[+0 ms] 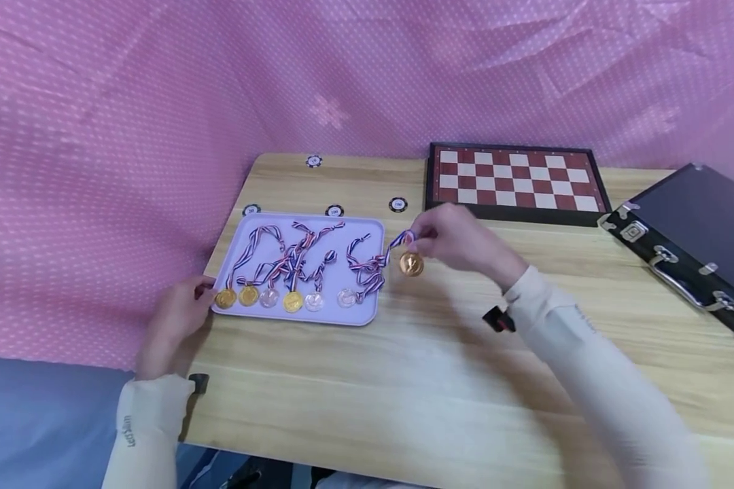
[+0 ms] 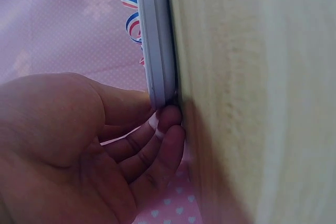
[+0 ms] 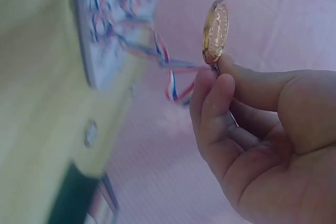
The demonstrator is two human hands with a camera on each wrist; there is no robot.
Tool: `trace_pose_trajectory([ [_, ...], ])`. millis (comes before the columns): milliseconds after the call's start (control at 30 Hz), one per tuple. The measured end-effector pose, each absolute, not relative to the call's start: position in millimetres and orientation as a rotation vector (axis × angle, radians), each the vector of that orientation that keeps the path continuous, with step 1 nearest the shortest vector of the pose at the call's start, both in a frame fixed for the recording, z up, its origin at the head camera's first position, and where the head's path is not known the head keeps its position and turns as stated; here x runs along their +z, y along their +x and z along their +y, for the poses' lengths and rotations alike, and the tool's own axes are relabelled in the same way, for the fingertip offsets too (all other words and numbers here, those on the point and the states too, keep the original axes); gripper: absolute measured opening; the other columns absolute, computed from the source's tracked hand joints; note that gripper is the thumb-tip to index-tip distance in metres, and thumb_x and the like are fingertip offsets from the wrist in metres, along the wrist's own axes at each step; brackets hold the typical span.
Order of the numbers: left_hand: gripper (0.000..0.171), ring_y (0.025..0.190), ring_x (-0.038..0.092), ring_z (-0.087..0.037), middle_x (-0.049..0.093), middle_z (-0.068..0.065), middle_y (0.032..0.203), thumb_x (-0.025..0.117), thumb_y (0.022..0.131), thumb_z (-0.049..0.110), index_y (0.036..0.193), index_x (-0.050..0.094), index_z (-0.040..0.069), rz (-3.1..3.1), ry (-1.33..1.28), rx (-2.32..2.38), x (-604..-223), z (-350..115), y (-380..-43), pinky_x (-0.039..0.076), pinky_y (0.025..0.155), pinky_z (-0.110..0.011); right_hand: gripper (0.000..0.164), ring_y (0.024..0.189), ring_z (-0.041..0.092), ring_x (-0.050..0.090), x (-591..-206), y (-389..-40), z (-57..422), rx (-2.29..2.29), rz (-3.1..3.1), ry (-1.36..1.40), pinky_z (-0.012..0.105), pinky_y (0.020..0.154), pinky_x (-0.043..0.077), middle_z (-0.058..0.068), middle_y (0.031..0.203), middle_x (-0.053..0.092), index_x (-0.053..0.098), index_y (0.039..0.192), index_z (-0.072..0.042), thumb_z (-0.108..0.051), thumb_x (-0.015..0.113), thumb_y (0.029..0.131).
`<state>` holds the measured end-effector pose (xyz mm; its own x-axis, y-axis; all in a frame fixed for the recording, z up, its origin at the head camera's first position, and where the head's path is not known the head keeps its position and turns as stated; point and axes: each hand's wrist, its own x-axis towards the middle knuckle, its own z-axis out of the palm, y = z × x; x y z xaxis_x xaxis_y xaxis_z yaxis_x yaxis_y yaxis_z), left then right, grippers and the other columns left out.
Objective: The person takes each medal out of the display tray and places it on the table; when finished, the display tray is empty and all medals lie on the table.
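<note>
My right hand (image 1: 459,239) pinches a bronze-gold medal (image 1: 412,264) by its ribbon, just off the right side of a pale lilac tray (image 1: 318,318). In the right wrist view the medal (image 3: 216,32) stands up from the fingertips, and its striped ribbon (image 3: 163,51) stretches back toward the tray. Several gold and silver medals lie in a row along the tray's near side, among them a gold medal (image 1: 292,301) and a silver medal (image 1: 346,297). Their red, white and blue ribbons lie tangled behind them. At the near left corner, my left hand (image 1: 182,309) grips the tray rim (image 2: 156,51), thumb above and fingers below.
Several poker chips lie behind the tray, one chip (image 1: 398,204) near its far right corner. A red and white chessboard (image 1: 516,183) sits at the back. To the right is a black case (image 1: 697,238) with metal latches. Pink cloth (image 1: 355,81) hangs behind the wooden table (image 1: 342,394).
</note>
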<state>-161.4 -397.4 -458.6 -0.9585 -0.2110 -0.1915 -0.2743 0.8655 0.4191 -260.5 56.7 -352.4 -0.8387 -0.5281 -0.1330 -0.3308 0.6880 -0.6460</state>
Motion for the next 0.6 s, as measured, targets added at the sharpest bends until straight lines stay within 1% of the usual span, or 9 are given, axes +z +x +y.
trace_pose_trajectory([
  [200, 0.037, 0.098, 0.056, -0.035, 0.06, -0.026, 0.118, 0.046, 0.101, 0.018, 0.131, 0.054, -0.002, 2.909, -0.36, 0.654, -460, -394, -169, 0.05, 0.083, -0.05, 0.005, 0.07, 0.017, 0.053, -312, -271, 103, -0.814, 2.732, -0.631, 0.03, 0.058, 0.044, 0.002, 0.084, 0.071, 0.072, 0.091, -0.016, -0.02, 0.069, 0.09],
  [300, 0.037, 0.097, 0.055, -0.034, 0.06, -0.025, 0.117, 0.046, 0.101, 0.017, 0.132, 0.053, -0.003, 2.885, -0.379, 0.679, -460, -393, -168, 0.051, 0.079, -0.046, 0.01, 0.069, 0.016, 0.05, -294, -271, 138, -0.748, 2.837, -0.567, 0.029, 0.057, 0.041, 0.001, 0.085, 0.072, 0.073, 0.092, -0.018, -0.027, 0.068, 0.091],
  [400, 0.038, 0.093, 0.054, -0.032, 0.059, -0.025, 0.114, 0.045, 0.101, 0.016, 0.132, 0.052, -0.004, 2.873, -0.392, 0.688, -458, -395, -164, 0.05, 0.073, -0.038, 0.014, 0.065, 0.013, 0.049, -283, -267, 179, -0.649, 2.952, -0.507, 0.027, 0.053, 0.039, 0.001, 0.081, 0.072, 0.073, 0.093, -0.019, -0.031, 0.067, 0.092],
  [500, 0.038, 0.092, 0.053, -0.033, 0.058, -0.025, 0.114, 0.044, 0.102, 0.016, 0.132, 0.051, -0.006, 2.864, -0.39, 0.679, -457, -397, -161, 0.05, 0.072, -0.037, 0.011, 0.059, 0.012, 0.047, -292, -261, 220, -0.523, 3.03, -0.5, 0.026, 0.048, 0.035, 0.002, 0.073, 0.066, 0.072, 0.089, -0.016, -0.026, 0.068, 0.092],
  [600, 0.039, 0.093, 0.054, -0.034, 0.058, -0.027, 0.117, 0.044, 0.102, 0.017, 0.133, 0.05, -0.006, 2.856, -0.363, 0.659, -457, -397, -161, 0.051, 0.074, -0.041, 0.006, 0.06, 0.013, 0.049, -319, -254, 255, -0.416, 2.99, -0.479, 0.025, 0.049, 0.038, 0.002, 0.072, 0.065, 0.072, 0.088, -0.013, -0.018, 0.069, 0.089],
])
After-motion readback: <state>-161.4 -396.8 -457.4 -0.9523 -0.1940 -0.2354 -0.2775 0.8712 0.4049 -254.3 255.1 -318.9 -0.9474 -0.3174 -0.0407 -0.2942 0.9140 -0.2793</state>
